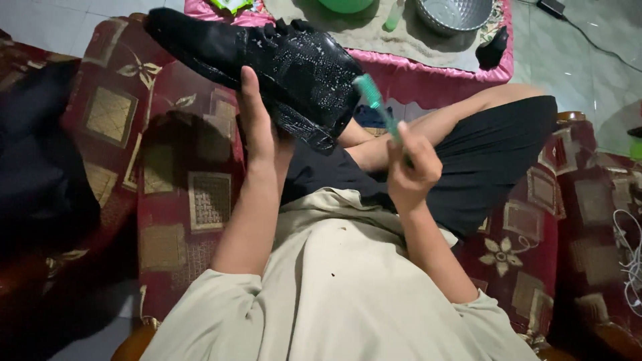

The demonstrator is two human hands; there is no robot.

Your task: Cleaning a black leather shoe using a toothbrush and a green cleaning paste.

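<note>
In the upper middle of the frame the person's left hand (259, 130) holds up a black leather lace-up shoe (267, 63). The palm and fingers are closed around its underside near the heel, and the thumb stands up along the side. The shoe lies nearly level, its toe pointing to the upper left, and its glossy upper is speckled with white suds. The right hand (412, 170), at centre right, is clenched around the handle of a green toothbrush (378, 107). The brush slants up and to the left, so that its head touches the heel end of the shoe.

The person sits in a dark red armchair (194, 194) patterned with gold squares and flowers, wearing a beige shirt and black shorts, with one bare knee raised behind the brush. Along the top of the frame a low table with a pink cloth (428, 67) carries a metal bowl (453, 15). A green basin (346, 5) is cut off by the top edge. A second black shoe (493, 48) rests at the cloth's right end. White cables (628, 247) lie at the right edge.
</note>
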